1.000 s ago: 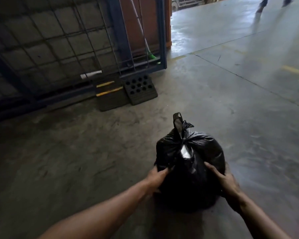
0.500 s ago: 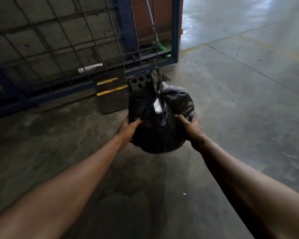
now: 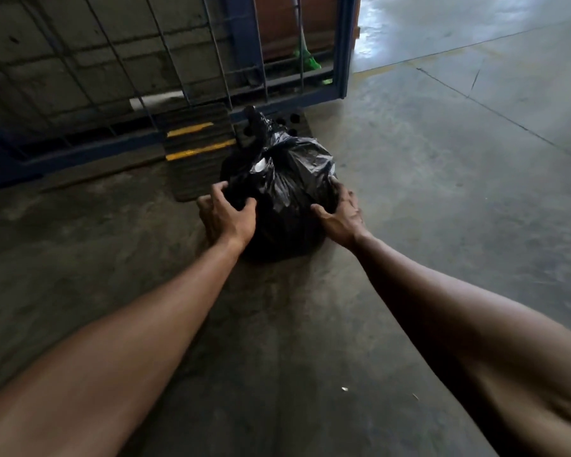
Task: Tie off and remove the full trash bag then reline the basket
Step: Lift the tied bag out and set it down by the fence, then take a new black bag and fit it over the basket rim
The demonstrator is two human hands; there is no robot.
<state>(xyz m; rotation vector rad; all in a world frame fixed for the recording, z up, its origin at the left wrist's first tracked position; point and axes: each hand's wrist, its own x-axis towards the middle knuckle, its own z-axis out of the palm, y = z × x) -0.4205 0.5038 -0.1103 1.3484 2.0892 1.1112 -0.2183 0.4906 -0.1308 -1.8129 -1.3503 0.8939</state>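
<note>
The black bag (image 3: 285, 199) is tied at its top, and the knot stands up as a short tail. The bag is low over the concrete floor (image 3: 426, 199), in front of a blue wire gate (image 3: 340, 47); it is not possible to tell if its bottom touches the floor. The left hand (image 3: 226, 217) presses on the left side of the bag with bent fingers, the thumb lying on the plastic. The right hand (image 3: 342, 214) presses on the right side, the thumb in front and the fingers going around behind. So both hands grasp the bag between them, and both arms are stretched forward. Just behind the bag lie a ribbed black block with yellow stripes (image 3: 195, 150) and a second block with round holes (image 3: 292, 122), which the bag partly hides. Behind the gate, the green end of a broom (image 3: 309, 61) is visible.
</note>
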